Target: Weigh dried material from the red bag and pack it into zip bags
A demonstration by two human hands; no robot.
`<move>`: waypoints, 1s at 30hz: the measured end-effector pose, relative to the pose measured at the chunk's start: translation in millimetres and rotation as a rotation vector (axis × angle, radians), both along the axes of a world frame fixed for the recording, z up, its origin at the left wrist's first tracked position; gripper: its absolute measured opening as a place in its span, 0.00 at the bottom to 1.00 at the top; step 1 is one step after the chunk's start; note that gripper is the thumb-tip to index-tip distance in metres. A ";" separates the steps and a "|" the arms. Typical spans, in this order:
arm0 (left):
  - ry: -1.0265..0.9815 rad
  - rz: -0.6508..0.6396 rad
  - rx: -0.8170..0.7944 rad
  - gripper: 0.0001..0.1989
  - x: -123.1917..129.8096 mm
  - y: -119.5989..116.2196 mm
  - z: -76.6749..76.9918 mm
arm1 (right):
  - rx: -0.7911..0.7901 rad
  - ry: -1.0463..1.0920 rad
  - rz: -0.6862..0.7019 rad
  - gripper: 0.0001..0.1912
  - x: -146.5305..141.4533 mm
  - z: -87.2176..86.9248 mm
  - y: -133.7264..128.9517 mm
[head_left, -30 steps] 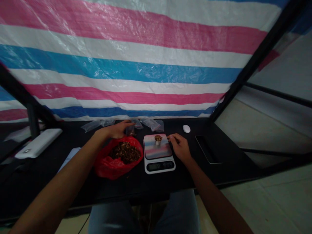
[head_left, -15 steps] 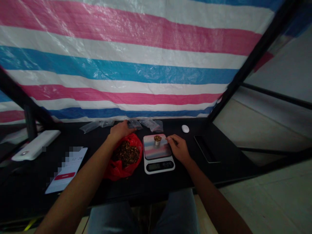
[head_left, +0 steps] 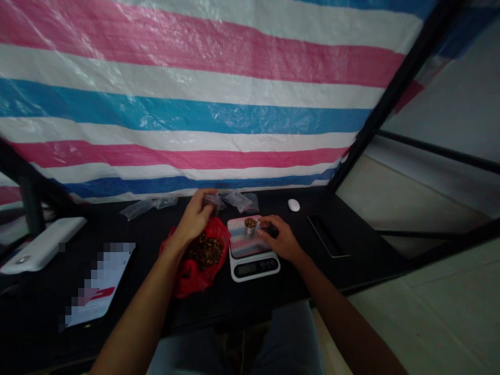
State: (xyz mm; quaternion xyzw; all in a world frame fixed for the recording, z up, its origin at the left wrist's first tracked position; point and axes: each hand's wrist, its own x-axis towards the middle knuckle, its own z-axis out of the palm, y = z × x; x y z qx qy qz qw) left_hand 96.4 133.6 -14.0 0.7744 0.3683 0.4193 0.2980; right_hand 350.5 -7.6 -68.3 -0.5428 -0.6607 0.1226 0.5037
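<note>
The step in hand looks like weighing: a small silver metal cup [head_left: 250, 229], filled with brown bits, stands upright on the reflective plate of a white digital kitchen scale [head_left: 248, 249]. The right hand [head_left: 278, 235] is at the scale's right side, thumb and fingers bent close beside the cup; whether they touch it, I cannot tell. The left hand [head_left: 198, 212], well apart from the right, is beyond the scale's left side, fingertips at a crumpled clear plastic bag [head_left: 217, 200]; whether they pinch it is unclear. Just left of the scale lies an open red plastic bag [head_left: 195, 281] holding dark brown dried pieces [head_left: 207, 252]. A next move with the cup would seem to call for a level, gentle grip, and one with the clear bag for parting its thin mouth.
</note>
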 end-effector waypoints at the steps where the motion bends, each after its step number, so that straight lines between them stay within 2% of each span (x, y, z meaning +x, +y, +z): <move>1: 0.024 -0.041 0.029 0.21 3.5 -4.9 -0.7 | 0.005 -0.014 0.003 0.13 0.3 0.5 0.0; 4: 0.128 -0.166 0.148 0.20 10.8 -16.1 -2.2 | 0.015 -0.044 -0.004 0.15 1.4 2.5 0.1; 9: 0.281 -0.355 0.176 0.21 11.2 -22.4 -5.6 | -0.023 -0.084 -0.002 0.18 1.9 6.3 3.2; 15: 0.454 -0.315 0.237 0.31 10.6 -24.5 -7.6 | -0.046 -0.138 0.020 0.19 2.5 11.4 9.0; 23: 0.476 -0.310 0.209 0.33 14.6 -27.7 -6.9 | -0.060 -0.139 0.037 0.15 -1.3 19.6 15.4; 30: 0.479 -0.287 0.181 0.36 17.4 -28.9 -8.3 | -0.107 -0.250 -0.023 0.13 -8.8 33.1 22.3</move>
